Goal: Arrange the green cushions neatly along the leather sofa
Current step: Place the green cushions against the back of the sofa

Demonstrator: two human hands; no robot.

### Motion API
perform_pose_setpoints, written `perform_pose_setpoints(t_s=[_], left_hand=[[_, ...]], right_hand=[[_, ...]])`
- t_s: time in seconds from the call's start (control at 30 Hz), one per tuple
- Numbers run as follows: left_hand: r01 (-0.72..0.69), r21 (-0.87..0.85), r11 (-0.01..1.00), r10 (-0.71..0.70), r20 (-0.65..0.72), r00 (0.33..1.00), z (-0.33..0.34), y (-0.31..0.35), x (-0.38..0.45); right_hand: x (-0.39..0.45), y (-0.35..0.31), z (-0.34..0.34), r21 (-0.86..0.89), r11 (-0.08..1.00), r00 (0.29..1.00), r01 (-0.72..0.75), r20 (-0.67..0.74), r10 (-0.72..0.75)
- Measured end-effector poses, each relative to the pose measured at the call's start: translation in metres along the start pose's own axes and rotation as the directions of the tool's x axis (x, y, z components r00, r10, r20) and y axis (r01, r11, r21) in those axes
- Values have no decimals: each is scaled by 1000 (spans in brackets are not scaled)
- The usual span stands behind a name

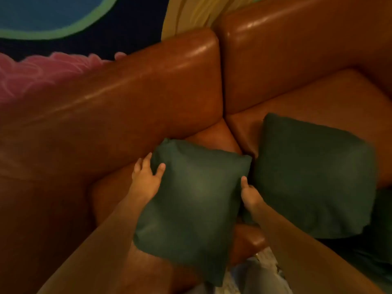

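dim, warm-toned shot w/ soft motion blur throughout, nothing rly crisp. pale glare streaks run along the top edges of the glossy brown leather sofa backrests (165, 66), so light seems to come from above. lower left corner falls into deep shadow, wide-angle bending twd the edges.

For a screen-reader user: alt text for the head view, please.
Left hand and right hand hold a green cushion by its side edges over a brown leather sofa. A second green cushion lies to its right.
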State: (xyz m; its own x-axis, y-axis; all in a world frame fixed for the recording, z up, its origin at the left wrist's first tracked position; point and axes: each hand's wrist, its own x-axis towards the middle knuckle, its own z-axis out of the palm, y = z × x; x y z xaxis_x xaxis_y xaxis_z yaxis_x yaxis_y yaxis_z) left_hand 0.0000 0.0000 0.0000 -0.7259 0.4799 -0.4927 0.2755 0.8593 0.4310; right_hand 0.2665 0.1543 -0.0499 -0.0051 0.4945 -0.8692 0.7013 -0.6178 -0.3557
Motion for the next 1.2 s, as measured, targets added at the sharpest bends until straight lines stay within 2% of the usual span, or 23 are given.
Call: perform_pose_setpoints(t_s=[0.17, 0.4, 0.53, 0.73, 0.87, 0.93, 1.07, 1.2], left_hand=[[161, -127, 979, -146, 116, 982, 14, -17, 1], [163, -230, 959, -157, 46, 987, -2, -16, -16], [276, -249, 928, -267, 72, 961, -15, -28, -27], [482, -411, 774, -495, 84, 865, -44, -45, -62], [567, -542, 620, -603, 132, 787, -66, -71, -82], [553, -627, 548, -611, 151, 777, -86, -65, -100], [434, -816, 383, -630, 113, 768, -123, -69, -124], [264, -917, 300, -591, 39, 806, -147, -97, -133]], right_hand=[[18, 3, 18, 199, 970, 990, -137, 45, 131], [3, -6, 18, 356, 902, 967, -244, 24, 252], [-19, -15, 24, 409, 882, 964, -233, -22, 264], [-64, -48, 29, 406, 902, 973, -146, -106, 206], [-100, -76, 38, 428, 899, 989, -96, -59, 134], [-115, -89, 47, 458, 887, 995, -63, -34, 89], [-146, -119, 67, 447, 894, 1000, 26, -21, -18], [-185, -149, 100, 389, 916, 978, 97, 131, -160]])
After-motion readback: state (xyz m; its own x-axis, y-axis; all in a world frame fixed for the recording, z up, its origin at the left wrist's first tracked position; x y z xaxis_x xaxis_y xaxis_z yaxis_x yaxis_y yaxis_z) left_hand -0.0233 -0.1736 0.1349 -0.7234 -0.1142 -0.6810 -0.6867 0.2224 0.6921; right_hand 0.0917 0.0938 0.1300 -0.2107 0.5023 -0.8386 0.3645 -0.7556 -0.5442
